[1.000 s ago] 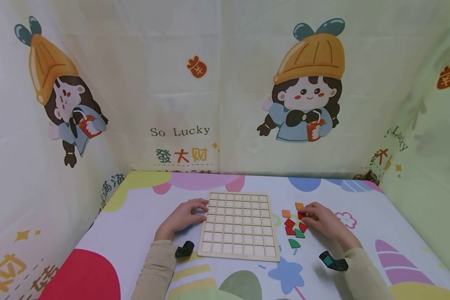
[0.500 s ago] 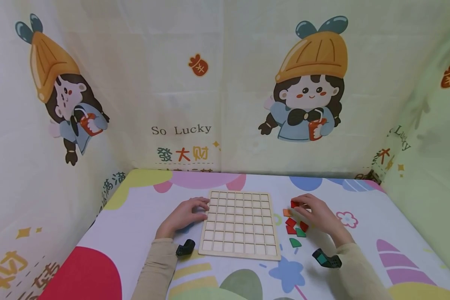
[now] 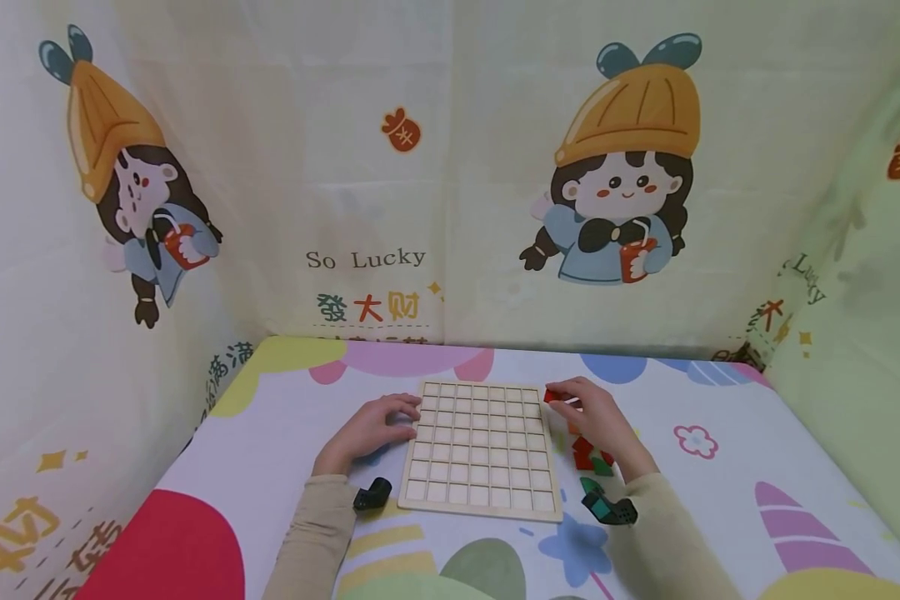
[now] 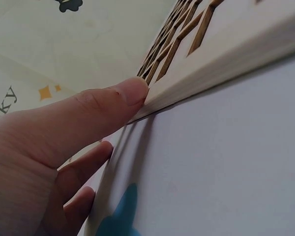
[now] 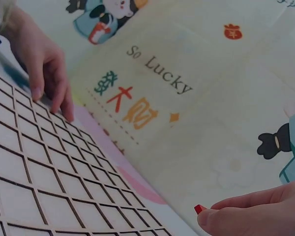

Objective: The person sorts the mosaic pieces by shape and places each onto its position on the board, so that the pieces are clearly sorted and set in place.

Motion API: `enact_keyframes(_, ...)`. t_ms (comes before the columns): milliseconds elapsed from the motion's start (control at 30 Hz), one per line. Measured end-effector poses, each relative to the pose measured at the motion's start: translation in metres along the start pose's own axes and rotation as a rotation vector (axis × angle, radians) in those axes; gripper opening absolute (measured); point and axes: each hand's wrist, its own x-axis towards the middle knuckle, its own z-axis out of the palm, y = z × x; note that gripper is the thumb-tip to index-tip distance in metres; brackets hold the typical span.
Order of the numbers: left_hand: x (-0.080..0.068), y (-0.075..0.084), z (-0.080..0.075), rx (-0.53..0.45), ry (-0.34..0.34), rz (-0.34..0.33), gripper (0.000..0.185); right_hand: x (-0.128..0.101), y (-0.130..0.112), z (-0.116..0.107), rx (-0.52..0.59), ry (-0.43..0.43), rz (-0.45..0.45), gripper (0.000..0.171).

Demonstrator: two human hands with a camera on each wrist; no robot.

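Beside one grid board [image 3: 480, 446], right hand [image 3: 596, 421] pinches one red piece [image 3: 551, 396]; left hand [image 3: 367, 429] rests, seemingly relaxed.

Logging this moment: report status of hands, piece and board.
Left hand rests on grid board left edge. Right hand pinches red piece at board's far right corner. All cells empty; nothing blocking.

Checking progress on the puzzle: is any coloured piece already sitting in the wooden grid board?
No, every cell of the grid board is bare, and the right hand holds a red piece beside its corner.
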Motion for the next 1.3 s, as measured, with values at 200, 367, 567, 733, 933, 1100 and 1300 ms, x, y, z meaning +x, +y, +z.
enact_keyframes(200,-0.001,0.003,0.000,-0.007,0.004,0.003,0.019,0.012,-0.011,0.017,0.038,0.011,-0.008,0.033)
enact_keyframes(367,-0.002,0.003,0.000,-0.008,0.005,0.009,0.020,0.023,-0.020,0.030,0.055,-0.011,-0.004,0.033)
enact_keyframes(567,-0.002,0.002,-0.001,-0.010,0.004,0.017,0.020,0.031,-0.028,0.043,0.119,-0.053,0.043,0.033)
enact_keyframes(733,-0.003,0.001,-0.001,-0.013,0.005,0.024,0.019,0.034,-0.034,0.052,0.113,-0.081,0.072,0.034)
enact_keyframes(933,-0.002,0.002,-0.001,-0.006,0.003,0.021,0.019,0.036,-0.042,0.061,0.083,-0.115,0.060,0.029)
enact_keyframes(1100,-0.002,0.002,-0.001,-0.003,0.001,0.018,0.020,0.038,-0.050,0.070,0.081,-0.130,0.059,0.025)
enact_keyframes(1300,-0.002,0.002,-0.002,-0.009,0.005,0.017,0.020,0.040,-0.059,0.081,0.071,-0.146,-0.007,0.021)
